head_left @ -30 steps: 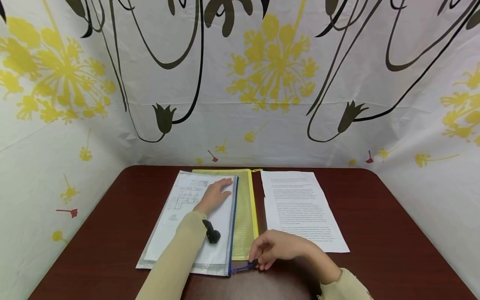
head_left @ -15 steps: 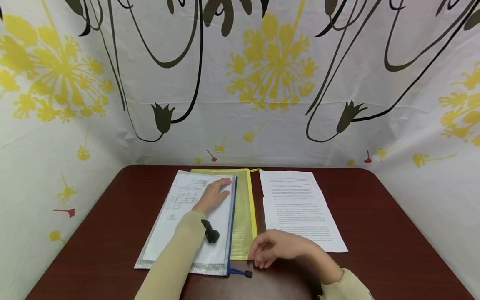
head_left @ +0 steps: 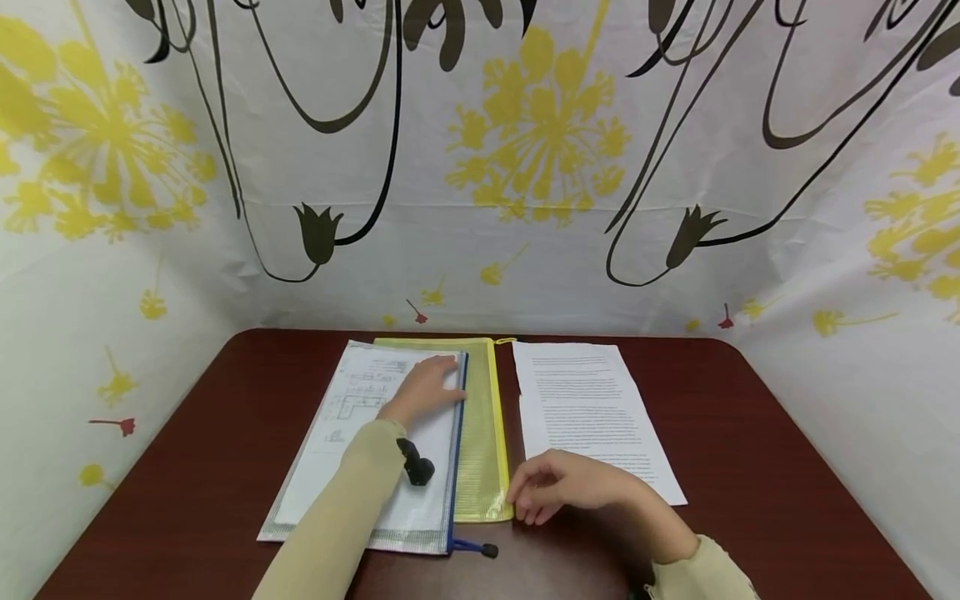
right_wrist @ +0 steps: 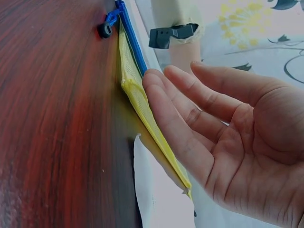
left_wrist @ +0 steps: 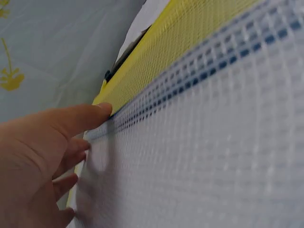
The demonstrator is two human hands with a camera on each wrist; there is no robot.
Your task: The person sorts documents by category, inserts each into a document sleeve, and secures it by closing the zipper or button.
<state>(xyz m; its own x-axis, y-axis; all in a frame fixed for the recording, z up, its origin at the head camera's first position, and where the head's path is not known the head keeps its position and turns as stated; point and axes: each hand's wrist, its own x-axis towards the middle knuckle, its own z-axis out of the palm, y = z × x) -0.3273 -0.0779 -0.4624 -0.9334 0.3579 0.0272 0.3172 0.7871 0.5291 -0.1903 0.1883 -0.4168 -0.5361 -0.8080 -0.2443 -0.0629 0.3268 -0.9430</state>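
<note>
My left hand (head_left: 426,387) rests on the far right part of a clear mesh zipper pouch (head_left: 405,517) with a blue zipper edge. In the left wrist view, the thumb (left_wrist: 97,114) lies at that edge, the fingers below it near the pouch's far end. Inside the pouch is a white sheet with drawings (head_left: 360,408). A blue cord zipper pull (head_left: 472,547) with a black end hangs off the near corner. My right hand (head_left: 573,483) holds nothing, its fingers loosely bent near the bottom corner of a yellow mesh zipper pouch (head_left: 480,467) partly under the blue-edged one.
Printed white pages (head_left: 592,408) lie right of the yellow pouch, their lower part behind the right hand. Everything lies on a dark red-brown table (head_left: 750,500). A patterned cloth (head_left: 420,267) hangs behind and along both sides.
My right hand has let go of the blue zipper pull, which now lies on the table, and has moved slightly up. My left thumb has shifted to the pouch's blue edge.
</note>
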